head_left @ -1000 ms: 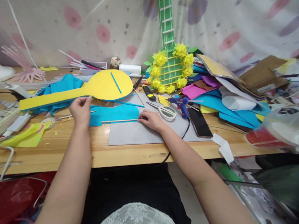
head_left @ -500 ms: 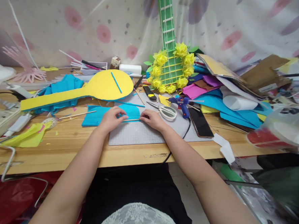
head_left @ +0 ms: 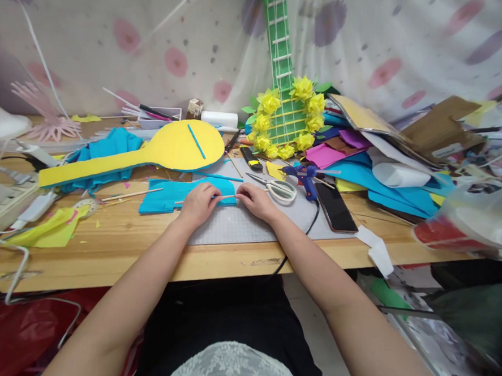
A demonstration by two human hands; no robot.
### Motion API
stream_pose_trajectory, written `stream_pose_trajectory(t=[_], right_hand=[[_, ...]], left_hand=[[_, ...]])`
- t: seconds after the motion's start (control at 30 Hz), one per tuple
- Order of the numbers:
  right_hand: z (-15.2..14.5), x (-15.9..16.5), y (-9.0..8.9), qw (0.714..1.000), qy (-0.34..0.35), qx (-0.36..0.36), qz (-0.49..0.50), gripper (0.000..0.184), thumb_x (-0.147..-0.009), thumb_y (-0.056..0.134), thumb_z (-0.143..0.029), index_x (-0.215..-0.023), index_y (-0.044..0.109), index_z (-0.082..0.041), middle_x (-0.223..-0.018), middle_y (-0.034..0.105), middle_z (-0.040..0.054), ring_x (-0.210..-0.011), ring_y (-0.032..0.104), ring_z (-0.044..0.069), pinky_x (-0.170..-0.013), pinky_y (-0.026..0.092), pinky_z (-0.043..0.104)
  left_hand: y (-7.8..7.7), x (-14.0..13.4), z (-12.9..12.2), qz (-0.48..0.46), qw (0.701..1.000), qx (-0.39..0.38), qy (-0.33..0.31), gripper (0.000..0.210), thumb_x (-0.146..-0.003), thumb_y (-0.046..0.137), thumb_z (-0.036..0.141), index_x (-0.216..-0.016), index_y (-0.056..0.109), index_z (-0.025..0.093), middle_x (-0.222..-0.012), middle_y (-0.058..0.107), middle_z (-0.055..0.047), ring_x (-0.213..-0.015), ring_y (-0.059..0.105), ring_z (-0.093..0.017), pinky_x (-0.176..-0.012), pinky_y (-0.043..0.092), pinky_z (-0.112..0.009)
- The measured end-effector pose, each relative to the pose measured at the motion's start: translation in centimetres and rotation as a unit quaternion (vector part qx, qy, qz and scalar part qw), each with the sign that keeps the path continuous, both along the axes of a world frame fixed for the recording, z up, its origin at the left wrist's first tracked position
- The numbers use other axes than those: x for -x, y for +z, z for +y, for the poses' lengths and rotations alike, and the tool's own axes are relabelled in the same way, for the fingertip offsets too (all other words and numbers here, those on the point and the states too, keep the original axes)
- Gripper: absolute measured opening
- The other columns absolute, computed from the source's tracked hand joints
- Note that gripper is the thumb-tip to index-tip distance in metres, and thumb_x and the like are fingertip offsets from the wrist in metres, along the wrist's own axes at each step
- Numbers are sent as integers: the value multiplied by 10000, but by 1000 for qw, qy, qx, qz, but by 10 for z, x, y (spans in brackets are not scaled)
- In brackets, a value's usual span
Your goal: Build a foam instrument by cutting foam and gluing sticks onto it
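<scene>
Between my two hands lies a thin wooden stick (head_left: 229, 197), along the near edge of a sheet of blue crepe paper (head_left: 160, 200). My left hand (head_left: 201, 203) pinches the stick, and its other end pokes out left of that hand. My right hand (head_left: 252, 199) is closed at the right end of the stick, with the fingertips partly hidden. Under the paper's right part is a grey cutting mat (head_left: 240, 232). Beyond the hands, a blue-wrapped stick (head_left: 217, 176) lies across the paper's far edge. White-handled scissors (head_left: 281, 192) rest just right of my right hand.
A yellow banjo-shaped cutout (head_left: 181, 144) lies behind on the left. A green guitar with yellow flowers (head_left: 287, 122) leans at the back. Right of the mat are a blue glue gun (head_left: 305, 177), a phone (head_left: 335, 207) and a plastic cup (head_left: 457, 223). A bare stick (head_left: 131, 194) lies left.
My left hand has slid right along the stick, closer to my right hand, and its fingers have closed more. The stick's left end now shows beyond it. My right hand stays nearly in place.
</scene>
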State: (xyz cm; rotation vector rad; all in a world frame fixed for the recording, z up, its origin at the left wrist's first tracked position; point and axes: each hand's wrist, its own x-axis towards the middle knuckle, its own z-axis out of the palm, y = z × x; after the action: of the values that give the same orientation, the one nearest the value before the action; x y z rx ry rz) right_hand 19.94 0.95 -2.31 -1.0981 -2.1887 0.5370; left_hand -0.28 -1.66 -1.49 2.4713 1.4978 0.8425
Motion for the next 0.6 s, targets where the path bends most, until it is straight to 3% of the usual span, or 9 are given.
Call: stream_pose_trajectory(t=[0.23, 0.33, 0.4, 0.5, 0.6], right_hand=[[3, -4, 7, 991, -90, -19, 98, 178, -811, 501, -352, -816, 564, -186, -714, 557, 10, -637, 479, 116, -618, 370, 238], [2, -29, 26, 981, -133, -19, 142, 257, -777, 527, -419, -883, 569, -188, -687, 546, 1, -605, 473, 110, -597, 370, 241], [-1, -57, 40, 974, -142, 15, 177, 283, -753, 532, -463, -791, 569, -185, -697, 544, 8, -616, 480, 108, -584, 370, 239], [-11, -107, 52, 967, -153, 115, 166, 363, -739, 511, -534, -649, 518, -182, -563, 464, -21, -490, 395, 81, -492, 319, 227], [-16, -144, 47, 951, -251, 171, 52, 415, -672, 555, -583, -599, 522, -176, -525, 461, -17, -475, 398, 90, -473, 308, 235]], left_hand=[[1, 2, -1, -90, 996, -8, 1, 237, -851, 430, 295, -906, 627, 177, -904, 589, -75, -902, 523, -182, -808, 409, -311], [3, 5, 2, -192, 979, -35, 67, 241, -844, 434, 301, -937, 620, 179, -949, 582, -77, -931, 522, -177, -839, 410, -313], [4, 14, 8, -312, 940, -40, 135, 248, -833, 447, 342, -952, 599, 186, -956, 587, -66, -896, 538, -160, -806, 429, -294], [4, 33, 22, -513, 831, -27, 215, 269, -810, 461, 392, -971, 562, 201, -925, 597, -47, -779, 558, -124, -714, 456, -264], [1, 49, 33, -642, 741, -1, 195, 229, -752, 556, 387, -915, 555, 227, -836, 604, -15, -733, 568, -102, -712, 468, -258]])
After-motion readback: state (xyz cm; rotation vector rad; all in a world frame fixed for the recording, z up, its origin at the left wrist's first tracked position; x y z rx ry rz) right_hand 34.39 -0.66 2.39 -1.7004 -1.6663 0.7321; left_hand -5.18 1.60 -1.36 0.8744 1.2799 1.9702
